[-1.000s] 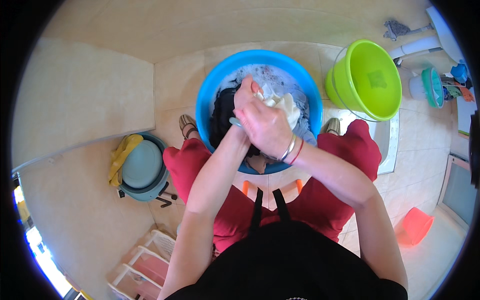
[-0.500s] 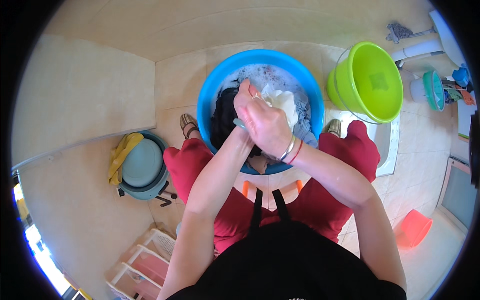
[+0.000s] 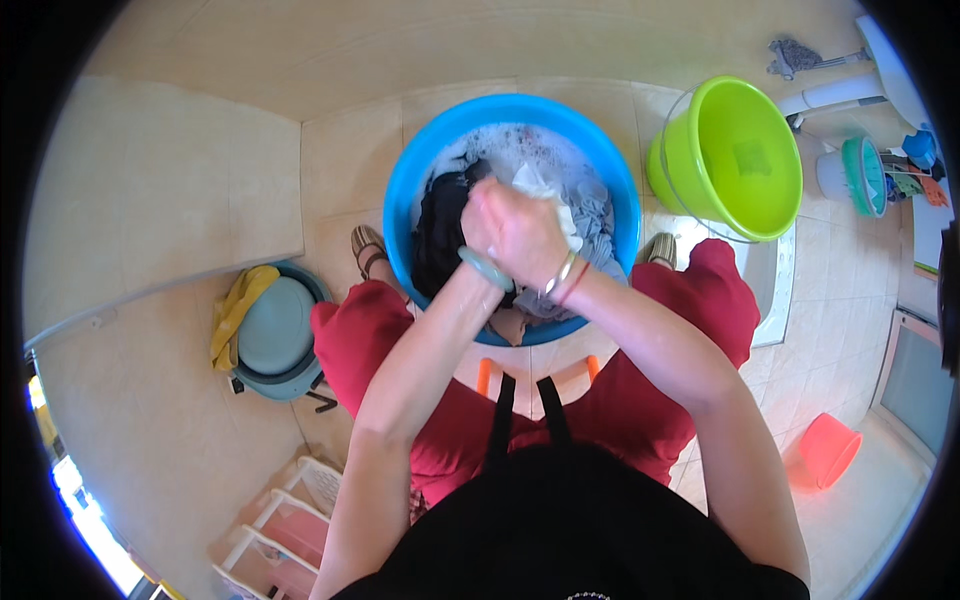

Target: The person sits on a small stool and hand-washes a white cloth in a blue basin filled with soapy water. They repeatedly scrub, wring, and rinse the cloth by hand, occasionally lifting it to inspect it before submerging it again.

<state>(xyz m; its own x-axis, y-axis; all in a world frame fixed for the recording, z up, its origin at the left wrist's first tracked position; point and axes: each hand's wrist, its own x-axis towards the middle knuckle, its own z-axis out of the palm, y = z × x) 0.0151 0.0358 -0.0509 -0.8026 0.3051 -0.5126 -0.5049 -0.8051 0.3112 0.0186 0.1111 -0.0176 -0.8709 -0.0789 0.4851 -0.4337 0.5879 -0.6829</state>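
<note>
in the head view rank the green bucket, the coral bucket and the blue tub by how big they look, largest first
1. Blue tub
2. Green bucket
3. Coral bucket
Apparent size only.

Holding left forearm (image 3: 430, 345) and right forearm (image 3: 650, 335) out front, slanted inward from bent, well-apart elbows (image 3: 383, 425). Pressing left hand (image 3: 483, 218) and right hand (image 3: 533, 240) together, with wrists (image 3: 482, 292) near each other; showing bunched fingers (image 3: 488, 193), partly hidden by overlap.

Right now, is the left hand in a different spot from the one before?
Yes. Judged against the far rim of the blue basin, the left hand has shifted away from it, toward the person.
</note>
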